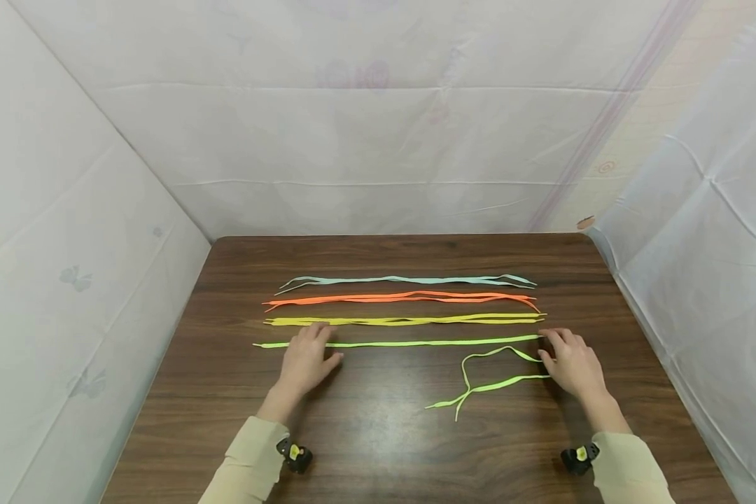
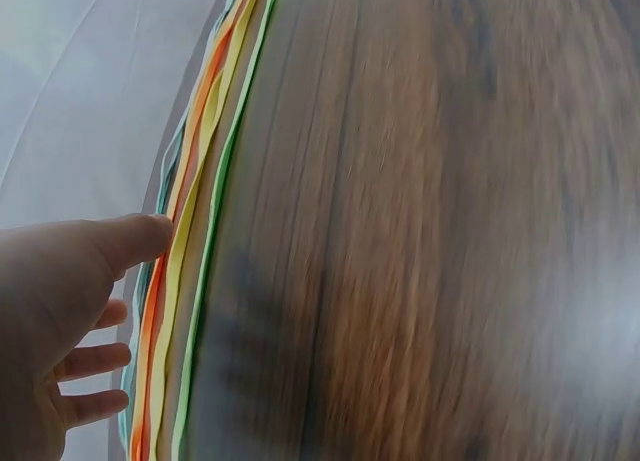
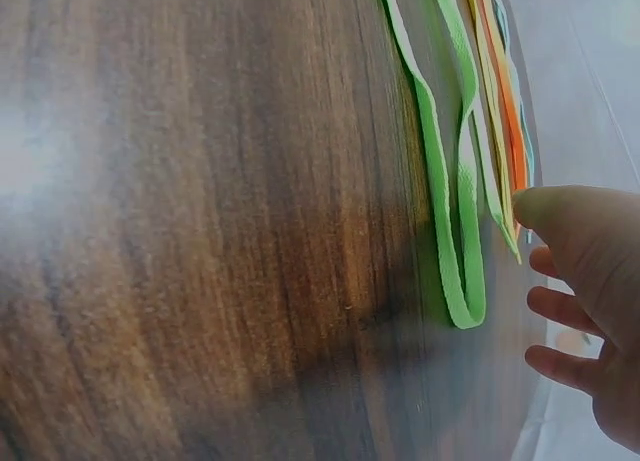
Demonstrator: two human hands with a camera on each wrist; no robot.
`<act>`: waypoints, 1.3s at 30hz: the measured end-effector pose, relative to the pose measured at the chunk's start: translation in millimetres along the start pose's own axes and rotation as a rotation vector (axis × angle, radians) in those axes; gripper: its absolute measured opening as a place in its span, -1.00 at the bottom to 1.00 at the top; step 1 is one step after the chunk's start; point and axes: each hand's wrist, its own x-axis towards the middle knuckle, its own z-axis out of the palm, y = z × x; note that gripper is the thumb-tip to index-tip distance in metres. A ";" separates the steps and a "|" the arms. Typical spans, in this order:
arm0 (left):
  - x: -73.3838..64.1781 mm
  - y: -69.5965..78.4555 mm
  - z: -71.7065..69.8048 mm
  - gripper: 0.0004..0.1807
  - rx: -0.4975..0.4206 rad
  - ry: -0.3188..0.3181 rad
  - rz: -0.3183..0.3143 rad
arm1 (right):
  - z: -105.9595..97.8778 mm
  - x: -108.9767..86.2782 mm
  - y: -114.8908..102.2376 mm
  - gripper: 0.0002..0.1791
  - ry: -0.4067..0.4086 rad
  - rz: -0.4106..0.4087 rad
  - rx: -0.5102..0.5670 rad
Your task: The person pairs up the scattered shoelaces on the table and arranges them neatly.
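Observation:
A straight green shoelace (image 1: 416,343) lies across the wooden table. My left hand (image 1: 304,362) is over its left part, fingers spread, fingertips by the yellow shoelaces (image 1: 378,322). At the other end, my right hand (image 1: 575,360) hovers with loosely bent fingers around the lace's right tip. A second green shoelace (image 1: 498,385) lies crooked below, its two ends crossing at the left. Its folded bend (image 3: 467,316) shows in the right wrist view, beside the thumb and apart from the fingers. In the left wrist view the thumb (image 2: 145,239) overlaps the orange lace (image 2: 150,321).
Behind the yellow pair, orange shoelaces (image 1: 327,301) and light blue shoelaces (image 1: 353,281) lie in parallel rows. White sheeting (image 1: 378,161) hangs behind the table (image 1: 378,448) and on both sides. A small black camera is strapped at each wrist.

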 end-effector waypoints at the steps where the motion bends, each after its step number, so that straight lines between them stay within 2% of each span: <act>1: 0.8 4.1 2.4 -0.45 -0.009 -0.003 0.010 | 0.9 -0.4 -0.4 -0.59 0.002 -0.004 0.000; 10: 7.1 41.0 21.3 -0.46 -0.071 0.006 0.138 | 12.1 -2.7 -9.0 -0.60 -0.022 -0.039 -0.012; 15: 10.0 63.3 26.7 -0.45 -0.062 -0.031 0.202 | 15.0 -2.4 -13.7 -0.61 -0.055 -0.033 -0.004; 24: 5.7 101.3 42.0 -0.50 -0.026 -0.076 0.353 | 17.9 -5.0 -15.9 -0.61 -0.045 -0.031 0.001; 31: -0.8 129.6 52.0 -0.51 -0.003 -0.110 0.397 | 22.0 -6.2 -16.3 -0.62 -0.035 -0.028 0.005; 39: -3.6 156.0 59.1 -0.59 0.060 -0.113 0.452 | 24.3 -5.3 -14.9 -0.64 -0.006 -0.037 0.008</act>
